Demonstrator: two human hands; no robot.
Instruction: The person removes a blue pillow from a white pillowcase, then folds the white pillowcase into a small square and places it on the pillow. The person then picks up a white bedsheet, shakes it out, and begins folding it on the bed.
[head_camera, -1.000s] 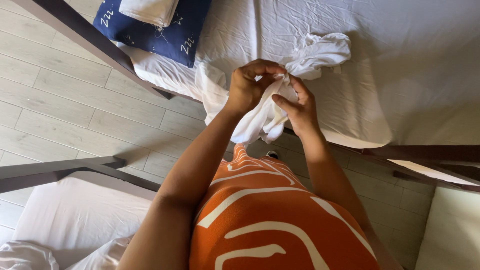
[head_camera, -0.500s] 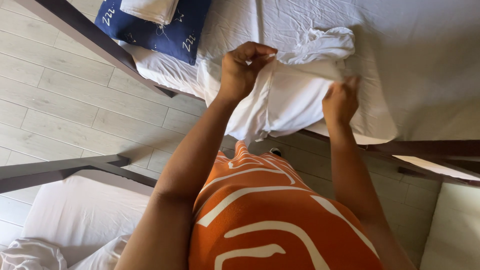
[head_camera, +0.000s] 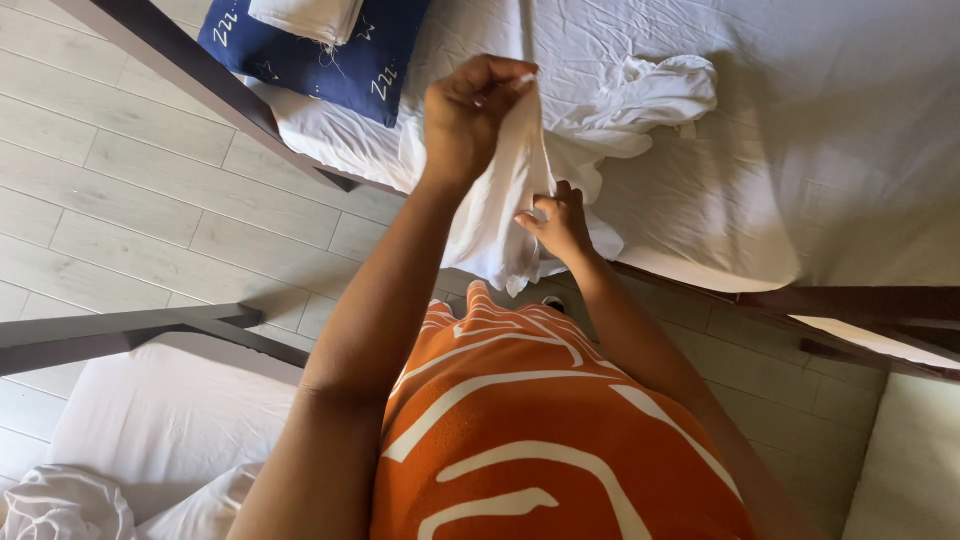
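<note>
White-sheeted bed (head_camera: 760, 120) — crumpled white cloth (head_camera: 640, 105), navy pillow (head_camera: 310, 50) on top

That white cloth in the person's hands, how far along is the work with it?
Looks done: a small folded white cloth lies on the navy pillow. In hand: the left hand pinches the top of the white cloth, hanging unfolded, while the right hand grips its edge lower down. Left: it is not yet folded, and part lies bunched on the bed sheet.
</note>
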